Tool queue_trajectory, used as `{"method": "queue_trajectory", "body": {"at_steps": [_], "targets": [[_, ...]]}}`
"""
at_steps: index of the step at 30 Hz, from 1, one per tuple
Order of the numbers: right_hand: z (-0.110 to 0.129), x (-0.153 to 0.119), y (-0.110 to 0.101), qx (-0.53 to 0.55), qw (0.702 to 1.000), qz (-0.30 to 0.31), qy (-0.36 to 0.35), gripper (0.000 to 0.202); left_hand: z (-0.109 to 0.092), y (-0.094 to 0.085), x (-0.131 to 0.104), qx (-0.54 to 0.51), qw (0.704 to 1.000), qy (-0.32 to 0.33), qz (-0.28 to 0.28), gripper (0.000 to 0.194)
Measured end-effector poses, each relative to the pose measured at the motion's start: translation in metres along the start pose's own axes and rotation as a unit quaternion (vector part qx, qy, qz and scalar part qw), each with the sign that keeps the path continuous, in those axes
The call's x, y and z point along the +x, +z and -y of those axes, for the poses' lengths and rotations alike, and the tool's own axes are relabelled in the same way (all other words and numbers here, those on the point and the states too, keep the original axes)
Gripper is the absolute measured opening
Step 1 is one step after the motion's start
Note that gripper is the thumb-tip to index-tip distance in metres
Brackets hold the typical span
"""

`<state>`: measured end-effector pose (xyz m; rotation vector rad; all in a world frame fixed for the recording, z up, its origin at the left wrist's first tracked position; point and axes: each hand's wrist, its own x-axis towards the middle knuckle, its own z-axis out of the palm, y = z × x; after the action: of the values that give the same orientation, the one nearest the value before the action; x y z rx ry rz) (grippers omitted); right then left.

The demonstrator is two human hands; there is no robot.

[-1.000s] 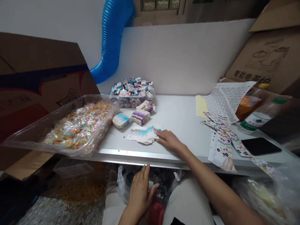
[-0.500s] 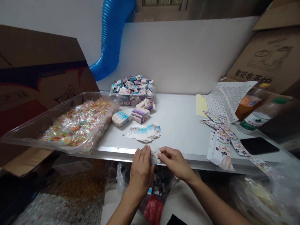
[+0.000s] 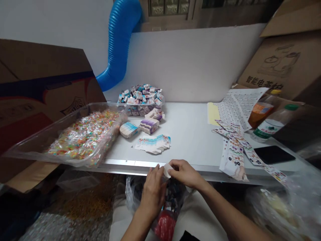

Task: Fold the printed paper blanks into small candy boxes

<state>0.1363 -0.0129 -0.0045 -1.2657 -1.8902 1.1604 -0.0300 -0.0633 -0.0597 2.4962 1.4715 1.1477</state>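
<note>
Between my two hands, at the table's front edge, is a small paper box blank (image 3: 167, 170) with a pale, plain side showing. My right hand (image 3: 184, 173) pinches its right side between thumb and forefinger. My left hand (image 3: 153, 190) is against its left side, fingers close together; how firmly they grip is hidden. Just beyond lies a fanned row of flat blue-and-white box blanks (image 3: 153, 144). Behind it sit a blue-and-white stack (image 3: 128, 129) and a purple-and-white stack (image 3: 149, 125) of blanks. Below my hands an open plastic bag (image 3: 173, 192) holds many small boxes.
A clear tray (image 3: 87, 164) of wrapped colourful candies overhangs the table at left. A clear container (image 3: 135, 110) heaped with small boxes stands behind. At right are sticker sheets (image 3: 233, 157), a phone (image 3: 274, 154) and two bottles (image 3: 269, 125). A red bundle (image 3: 165, 225) lies between my legs.
The blank between my hands showed its printed face and now shows a plain pale side. Both hands have shifted slightly, and the whole view has tilted a little.
</note>
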Motion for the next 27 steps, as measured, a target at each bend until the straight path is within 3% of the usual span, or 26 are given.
{"method": "queue_trajectory", "body": {"at_steps": [4,7,10,12,14,17,20,27], "targets": [[0.004,-0.007,0.002,0.051,0.999,-0.012,0.008,0.016,-0.002,0.002,-0.001,-0.049,0.999,-0.013,-0.015,0.047],[0.006,-0.016,0.008,0.138,0.99,0.004,-0.014,0.018,-0.005,0.003,0.002,-0.11,0.99,-0.073,-0.04,0.039],[0.002,-0.023,0.021,0.284,0.959,0.011,0.006,0.021,-0.008,0.005,0.003,-0.146,0.98,-0.124,-0.054,0.034],[-0.002,-0.025,0.033,0.34,0.939,-0.016,0.038,0.024,-0.008,0.007,0.001,-0.141,0.981,-0.116,-0.066,0.035],[-0.004,-0.028,0.044,0.308,0.948,-0.063,0.053,0.024,-0.007,0.008,-0.001,-0.126,0.986,-0.088,-0.065,0.035],[-0.003,-0.032,0.053,0.127,0.982,-0.14,-0.002,0.03,-0.003,0.008,-0.002,-0.111,0.991,-0.057,-0.039,0.039],[0.001,-0.035,0.054,-0.001,0.987,-0.146,-0.066,0.036,-0.001,0.007,-0.001,-0.107,0.992,-0.053,-0.028,0.043],[0.008,-0.032,0.045,0.039,0.993,-0.114,0.01,0.034,-0.001,0.005,-0.007,-0.108,0.99,-0.079,-0.036,0.056]]}}
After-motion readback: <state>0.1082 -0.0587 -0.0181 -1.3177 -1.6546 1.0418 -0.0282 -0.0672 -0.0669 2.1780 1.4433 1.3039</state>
